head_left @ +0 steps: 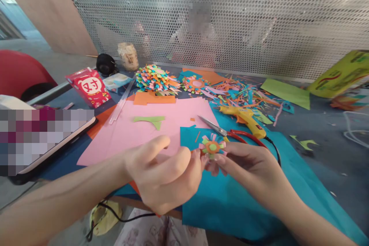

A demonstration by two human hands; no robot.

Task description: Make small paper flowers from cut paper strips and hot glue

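A small paper flower (213, 147) with an orange ring, a green centre and multicoloured petals is between my hands, above the blue paper (219, 203). My right hand (250, 165) pinches it at the lower right edge. My left hand (167, 173) is closed, its fingertips at the flower's left petals; the exact grip there is partly hidden. Just behind the flower lie scissors (215, 126) with red handles and a yellow glue gun (245, 119). Pink paper (115, 138) spreads out to the left, with a green paper offcut (149, 120) on it.
A pile of finished-looking paper flowers (155, 78), another flower (196, 83) and shredded paper strips (242, 94) lie at the back. Clear glue sticks (121, 103), a red packet (88, 87) and a phone (54, 146) are left. A perforated metal panel (230, 19) stands behind.
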